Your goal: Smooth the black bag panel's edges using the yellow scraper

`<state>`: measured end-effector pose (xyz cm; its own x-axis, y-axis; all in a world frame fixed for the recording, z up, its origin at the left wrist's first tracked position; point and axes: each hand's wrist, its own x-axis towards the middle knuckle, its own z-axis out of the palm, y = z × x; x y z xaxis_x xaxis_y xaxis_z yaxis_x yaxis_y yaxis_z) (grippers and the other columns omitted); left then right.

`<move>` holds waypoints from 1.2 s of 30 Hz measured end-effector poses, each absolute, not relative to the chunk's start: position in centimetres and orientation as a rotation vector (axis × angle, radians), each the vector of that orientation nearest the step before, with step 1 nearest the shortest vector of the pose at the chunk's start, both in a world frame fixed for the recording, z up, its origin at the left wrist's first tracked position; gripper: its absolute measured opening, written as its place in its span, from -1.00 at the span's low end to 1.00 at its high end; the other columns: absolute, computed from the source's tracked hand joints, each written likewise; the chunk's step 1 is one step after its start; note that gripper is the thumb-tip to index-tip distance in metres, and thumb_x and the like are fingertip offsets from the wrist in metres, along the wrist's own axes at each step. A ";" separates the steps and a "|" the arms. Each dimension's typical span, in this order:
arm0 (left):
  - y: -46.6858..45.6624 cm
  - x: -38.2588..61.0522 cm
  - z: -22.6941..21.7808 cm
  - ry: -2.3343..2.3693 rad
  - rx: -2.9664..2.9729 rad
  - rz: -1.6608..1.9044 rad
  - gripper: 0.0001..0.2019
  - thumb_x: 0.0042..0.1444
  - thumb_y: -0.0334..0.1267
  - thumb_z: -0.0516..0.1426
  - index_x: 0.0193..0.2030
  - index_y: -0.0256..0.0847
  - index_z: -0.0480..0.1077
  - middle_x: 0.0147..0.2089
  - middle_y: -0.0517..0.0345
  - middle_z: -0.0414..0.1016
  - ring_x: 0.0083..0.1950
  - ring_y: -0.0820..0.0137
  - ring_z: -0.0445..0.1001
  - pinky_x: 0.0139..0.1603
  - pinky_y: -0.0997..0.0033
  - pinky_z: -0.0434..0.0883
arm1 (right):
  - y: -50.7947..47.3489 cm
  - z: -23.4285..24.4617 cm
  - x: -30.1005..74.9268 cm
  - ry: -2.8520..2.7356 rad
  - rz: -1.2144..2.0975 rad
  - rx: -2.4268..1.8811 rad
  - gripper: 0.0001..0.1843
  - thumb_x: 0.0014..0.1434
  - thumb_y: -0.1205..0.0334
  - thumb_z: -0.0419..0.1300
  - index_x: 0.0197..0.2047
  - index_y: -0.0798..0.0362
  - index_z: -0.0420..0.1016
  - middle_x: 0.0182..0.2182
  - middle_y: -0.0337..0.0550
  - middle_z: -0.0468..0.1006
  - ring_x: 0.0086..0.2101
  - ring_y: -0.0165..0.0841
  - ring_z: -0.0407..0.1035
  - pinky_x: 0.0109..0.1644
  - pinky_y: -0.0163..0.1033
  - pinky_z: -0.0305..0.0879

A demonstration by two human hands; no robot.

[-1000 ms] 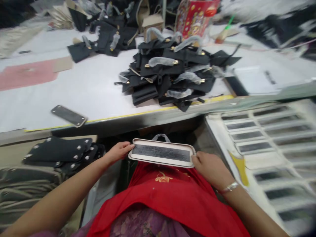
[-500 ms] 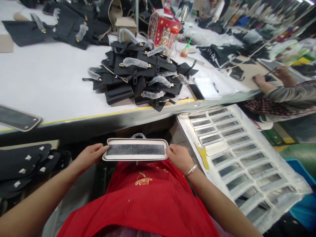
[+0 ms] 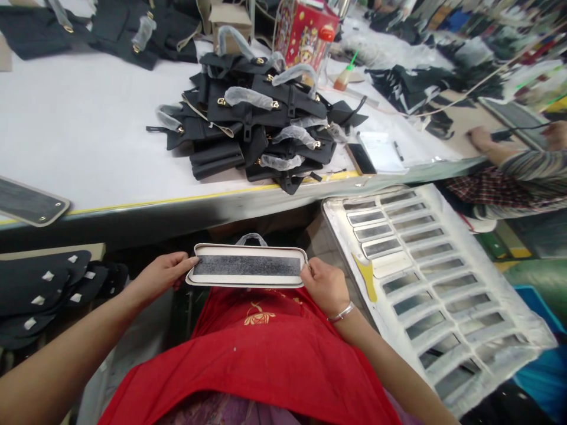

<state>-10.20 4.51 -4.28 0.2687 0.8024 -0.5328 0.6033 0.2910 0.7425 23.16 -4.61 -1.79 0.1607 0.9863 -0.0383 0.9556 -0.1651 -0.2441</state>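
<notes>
I hold a long bag panel [image 3: 248, 265] with rounded ends level in front of my apron. Its upward face is off-white with a dark grey speckled strip along the middle, inside a thin raised rim. Behind its far edge a plastic-wrapped handle [image 3: 251, 238] sticks up; what it joins is hidden. My left hand [image 3: 166, 273] pinches the left end between thumb and fingers. My right hand [image 3: 325, 284], with a bracelet at the wrist, is closed on the right end.
Black bag parts with wrapped handles [image 3: 261, 118] are heaped on the white table [image 3: 97, 136]. A white slotted rack [image 3: 425, 271] holding a yellow scraper [image 3: 365, 277] stands right. Black panels [image 3: 39, 289] lie left. A co-worker's hand [image 3: 487, 141] is at the far right.
The view has shifted slightly. The bag panel stays between both hands at about the same place. At the far right the co-worker's hands have moved a little.
</notes>
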 end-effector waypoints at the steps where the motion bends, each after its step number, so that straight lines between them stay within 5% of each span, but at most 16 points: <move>1: 4.6 -10.2 -4.2 1.422 1.398 0.216 -0.49 -0.05 0.25 0.04 -0.61 -0.22 0.14 -0.70 0.29 0.18 -0.61 0.51 0.18 -0.55 0.53 0.14 | -4.5 -1.7 23.1 -1.928 0.283 -2.275 -0.71 0.16 0.21 -0.07 -0.58 0.08 0.19 -0.64 -0.20 0.32 -0.58 -0.46 0.15 -0.45 -0.28 -0.13; 4: 4.7 -10.2 -3.9 1.420 1.380 0.203 -0.48 -0.07 0.26 0.05 -0.60 -0.22 0.16 -0.69 0.28 0.19 -0.61 0.50 0.18 -0.56 0.53 0.14 | -4.2 -1.3 23.7 -1.858 0.559 -2.218 -0.71 0.17 0.15 -0.04 -0.55 0.07 0.19 -0.63 -0.22 0.32 -0.57 -0.45 0.23 -0.45 -0.32 -0.04; 7: 4.8 -10.2 -3.9 1.403 1.346 0.199 -0.48 -0.10 0.27 0.07 -0.60 -0.23 0.18 -0.68 0.28 0.19 -0.60 0.50 0.18 -0.56 0.53 0.14 | -4.2 -1.4 25.1 -1.409 1.272 -1.973 -0.66 0.18 -0.03 -0.03 -0.46 0.06 0.21 -0.59 -0.27 0.37 -0.57 -0.45 0.31 -0.47 -0.36 0.14; 11: 4.7 -10.5 -4.5 1.354 1.262 0.199 -0.48 -0.09 0.26 0.08 -0.55 -0.25 0.21 -0.64 0.29 0.19 -0.59 0.52 0.17 -0.56 0.55 0.14 | -4.3 -2.7 26.6 -0.698 1.783 -1.486 -0.65 0.04 -0.03 0.20 -0.36 0.07 0.22 -0.53 -0.32 0.40 -0.56 -0.52 0.33 -0.46 -0.40 0.25; 18: 4.6 -10.9 -5.3 1.341 1.163 0.211 -0.54 -0.03 0.18 0.09 -0.52 -0.24 0.22 -0.60 0.29 0.20 -0.56 0.53 0.16 -0.54 0.56 0.16 | -3.9 -4.4 26.7 -0.526 1.958 -1.274 -0.58 -0.04 0.05 0.32 -0.41 0.08 0.15 -0.64 -0.43 0.30 -0.62 -0.59 0.27 -0.54 -0.48 0.23; 28: 5.3 -10.5 -4.7 1.307 1.211 0.180 -0.54 0.00 0.17 0.08 -0.53 -0.24 0.22 -0.63 0.28 0.21 -0.59 0.53 0.17 -0.56 0.56 0.16 | -1.5 -3.3 27.6 -0.677 2.148 -1.518 -0.52 -0.10 0.01 0.34 -0.42 0.07 0.12 -0.68 -0.40 0.35 -0.56 -0.43 0.44 -0.54 -0.42 0.38; 36: 5.1 -10.7 -4.1 1.158 1.075 0.263 -0.54 -0.08 0.14 0.16 -0.51 -0.23 0.13 -0.65 0.32 0.22 -0.64 0.57 0.21 -0.59 0.57 0.18 | -1.3 -1.8 27.5 -0.809 2.187 -1.678 -0.53 -0.02 -0.06 0.28 -0.44 0.07 0.10 -0.62 -0.33 0.38 -0.54 -0.50 0.41 -0.50 -0.48 0.31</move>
<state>-10.67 5.13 -4.14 0.4337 0.6643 -0.6088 0.3363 0.5075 0.7933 27.49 -1.33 -1.76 -0.2940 0.5253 -0.7985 0.1208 -0.8083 -0.5762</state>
